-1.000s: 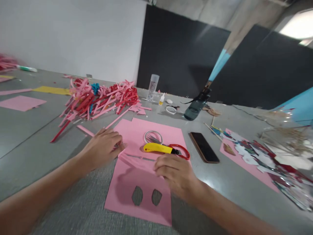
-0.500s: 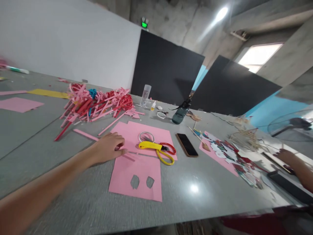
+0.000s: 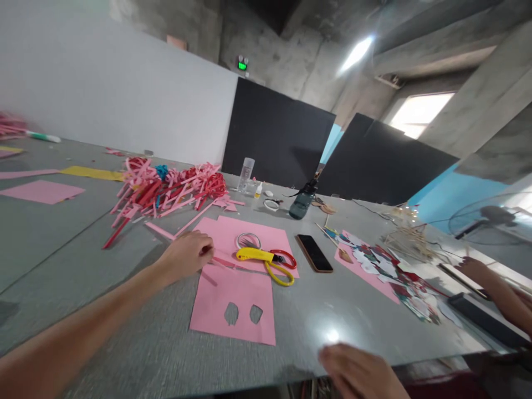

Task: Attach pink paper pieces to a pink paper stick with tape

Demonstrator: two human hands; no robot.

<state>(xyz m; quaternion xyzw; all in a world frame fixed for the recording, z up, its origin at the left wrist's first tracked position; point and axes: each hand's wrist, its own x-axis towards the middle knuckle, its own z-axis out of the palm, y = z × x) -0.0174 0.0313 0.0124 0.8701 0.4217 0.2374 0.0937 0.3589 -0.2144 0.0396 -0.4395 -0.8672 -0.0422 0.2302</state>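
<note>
My left hand (image 3: 190, 252) is closed on a thin pink paper strip (image 3: 223, 261), above the left edge of the pink sheets. My right hand (image 3: 359, 371), blurred, is over the table's front edge, its fingers pointing left; whether they hold anything is unclear. The near pink sheet (image 3: 249, 291) has two cut-out holes. On the sheets behind it lie yellow and red scissors (image 3: 257, 254) and a roll of tape (image 3: 248, 240).
Pink and red paper strips (image 3: 166, 188) are heaped at the back left. A phone (image 3: 315, 253) lies right of the sheets, a dark spray bottle (image 3: 302, 202) behind it. Paper cut-outs (image 3: 382, 263) and another person's hand (image 3: 474, 268) are at the right.
My right hand has come into view at the bottom. My left hand has closed further and the strip is lifted and turned slightly. The camera view has tilted up a little.
</note>
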